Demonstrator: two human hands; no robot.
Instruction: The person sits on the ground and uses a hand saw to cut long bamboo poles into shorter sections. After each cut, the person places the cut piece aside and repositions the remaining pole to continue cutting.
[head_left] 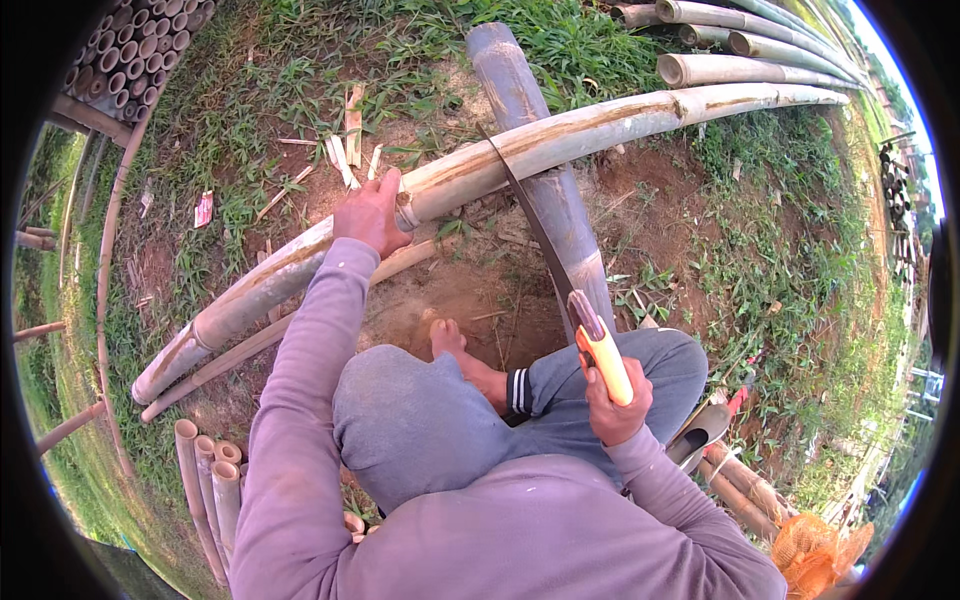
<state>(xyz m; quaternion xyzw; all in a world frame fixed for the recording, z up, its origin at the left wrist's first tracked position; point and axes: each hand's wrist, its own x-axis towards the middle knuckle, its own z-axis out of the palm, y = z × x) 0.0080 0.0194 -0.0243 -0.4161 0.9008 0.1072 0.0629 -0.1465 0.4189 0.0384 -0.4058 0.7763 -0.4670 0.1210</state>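
Observation:
A long, thick bamboo pole (560, 135) runs from the lower left to the upper right, lying across a grey bamboo log (500, 75) on the ground. My left hand (370, 212) is wrapped over the pole near a joint, left of the crossing. In my right hand (615, 402) is a hand saw by its orange-and-cream handle (606, 362). Its long dark saw blade (541, 228) slants up and left, with the upper part against the pole just left of the log. Whether the teeth have cut into the pole I cannot tell.
Bare soil and grass surround my bent legs and bare foot (447, 338). A thinner bamboo pole (230, 362) lies beside the thick one. Cut bamboo pieces (225, 480) stand lower left; several poles (760, 72) lie upper right. An orange net bag (815, 550) is lower right.

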